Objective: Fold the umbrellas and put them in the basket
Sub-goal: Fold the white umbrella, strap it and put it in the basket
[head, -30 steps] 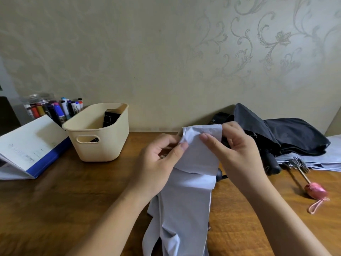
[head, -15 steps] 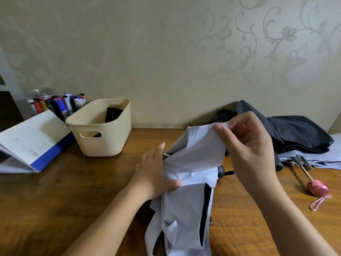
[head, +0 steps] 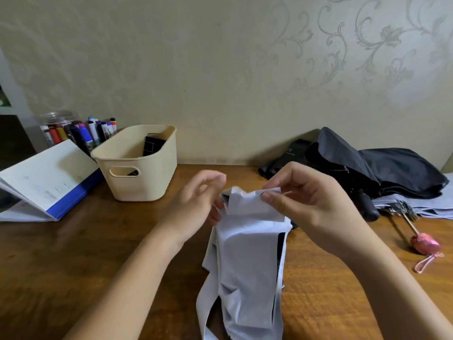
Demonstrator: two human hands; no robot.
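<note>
A pale lavender umbrella [head: 247,261] lies lengthwise on the wooden table in front of me, its canopy cloth loose with dark lining showing. My right hand [head: 311,202] pinches the top edge of the cloth between thumb and fingers. My left hand [head: 196,202] hovers just left of that edge, blurred, fingers loosely curled; its lower fingers seem to touch the cloth. The cream plastic basket [head: 139,168] stands at the back left with a black folded umbrella [head: 153,146] inside it.
A black umbrella [head: 382,165] lies heaped at the back right over another lavender umbrella [head: 431,207] with a pink handle [head: 424,244] and strap. An open blue binder [head: 46,182] and a jar of markers [head: 73,131] sit at the left.
My right hand brought the cloth's top edge down and closer to me. My left hand let go of the bunched cloth and rose to the left of the edge.
</note>
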